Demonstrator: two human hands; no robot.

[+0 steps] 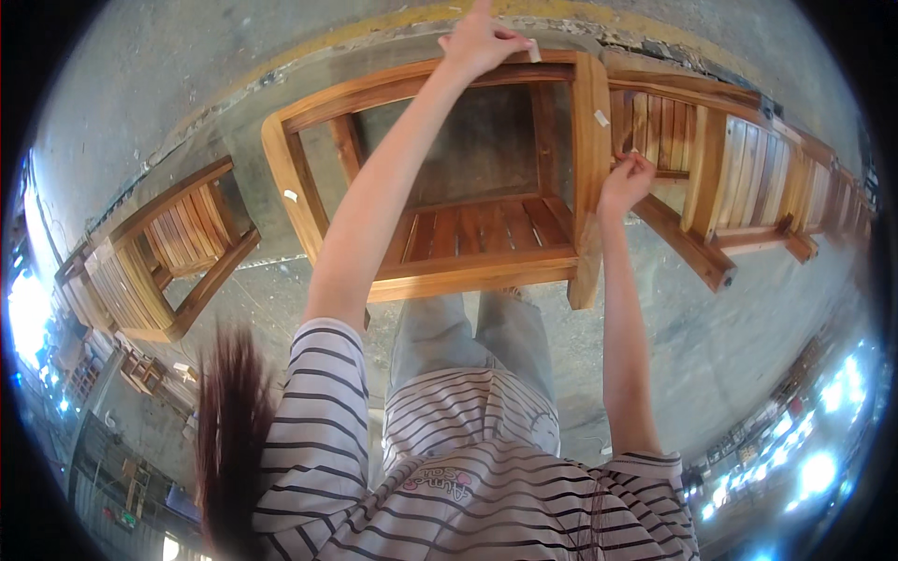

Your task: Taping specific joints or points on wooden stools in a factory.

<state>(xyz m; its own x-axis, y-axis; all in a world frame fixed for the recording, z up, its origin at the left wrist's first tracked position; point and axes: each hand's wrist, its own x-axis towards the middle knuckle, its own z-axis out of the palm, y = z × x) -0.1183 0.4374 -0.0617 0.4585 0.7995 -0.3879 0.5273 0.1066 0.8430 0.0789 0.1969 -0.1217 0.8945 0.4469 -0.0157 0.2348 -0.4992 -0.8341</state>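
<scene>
In the head view, I observe a wooden frame standing on the concrete floor, directly in front of a person in a striped shirt. The frame has rounded corners, an open upper part and a low panel of slats. The left forearm crosses above the opening; the left hand is at the far top rail, thumb and finger pinching a small white slip. The right hand is just beside the right-hand upright, its fingers drawn together at the tips; a pale speck shows there, but at this size I cannot tell whether they grasp anything. One white label lies on the right-hand upright, another on the left-hand side member. To the right, a row of slatted wooden units stands close by; to the left, a further slatted piece stands apart from the frame. A yellow floor stripe runs beyond the far rail.
</scene>
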